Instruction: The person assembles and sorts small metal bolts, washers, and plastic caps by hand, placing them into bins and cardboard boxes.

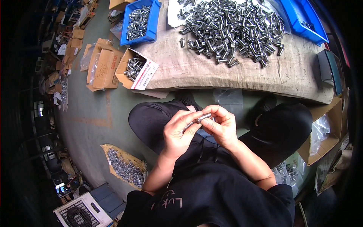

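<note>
My left hand [180, 130] and my right hand [222, 126] meet in front of my lap, thumbs and fingertips pinched together. Between them, the right fingers grip a short, shiny metal cylinder [204, 117]. A second slim metal piece [186, 127] shows among the left fingers, its far end hidden by them. Whether the two pieces are joined I cannot tell. Beyond my knees, a large pile of similar bolt-like metal parts [234, 30] covers part of a cloth-covered low work surface [170, 72]. One part [182, 42] lies apart at the pile's left edge.
Blue bins stand at far left [154, 22] and far right [306, 28], both with metal parts. A small open carton [145, 75] of parts touches the surface's left corner. Sheeting with small parts [126, 166] lies left on the floor; an open carton [329, 142] is right.
</note>
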Demonstrator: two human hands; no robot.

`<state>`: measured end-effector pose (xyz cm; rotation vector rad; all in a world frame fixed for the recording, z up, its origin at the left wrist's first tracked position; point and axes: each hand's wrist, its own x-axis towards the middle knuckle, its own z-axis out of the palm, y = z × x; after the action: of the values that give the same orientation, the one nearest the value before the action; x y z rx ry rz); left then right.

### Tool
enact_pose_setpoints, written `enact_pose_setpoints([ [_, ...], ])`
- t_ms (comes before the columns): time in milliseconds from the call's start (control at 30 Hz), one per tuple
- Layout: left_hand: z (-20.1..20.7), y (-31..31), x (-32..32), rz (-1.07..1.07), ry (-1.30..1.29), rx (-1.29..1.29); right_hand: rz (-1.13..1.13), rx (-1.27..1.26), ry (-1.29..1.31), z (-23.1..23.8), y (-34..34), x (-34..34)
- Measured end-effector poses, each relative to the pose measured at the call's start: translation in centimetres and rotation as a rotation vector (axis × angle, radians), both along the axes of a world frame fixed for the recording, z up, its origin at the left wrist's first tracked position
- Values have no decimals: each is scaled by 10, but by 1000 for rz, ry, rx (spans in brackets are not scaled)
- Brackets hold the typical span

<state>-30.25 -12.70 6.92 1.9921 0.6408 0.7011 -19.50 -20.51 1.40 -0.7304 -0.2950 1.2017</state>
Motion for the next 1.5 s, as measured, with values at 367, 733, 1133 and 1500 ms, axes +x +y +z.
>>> enact_pose_setpoints([
  [367,-2,-12,-4,198,-162,-869,-35,58,-406,-2,2,7],
  [733,0,-15,-1,282,-128,-781,56,-26,-192,1,-2,4],
  [1133,7,-15,1,211,-6,-652,117,-160,-429,7,5,20],
  [1500,-7,-9,-6,241,-128,-880,200,40,384,-3,2,6],
])
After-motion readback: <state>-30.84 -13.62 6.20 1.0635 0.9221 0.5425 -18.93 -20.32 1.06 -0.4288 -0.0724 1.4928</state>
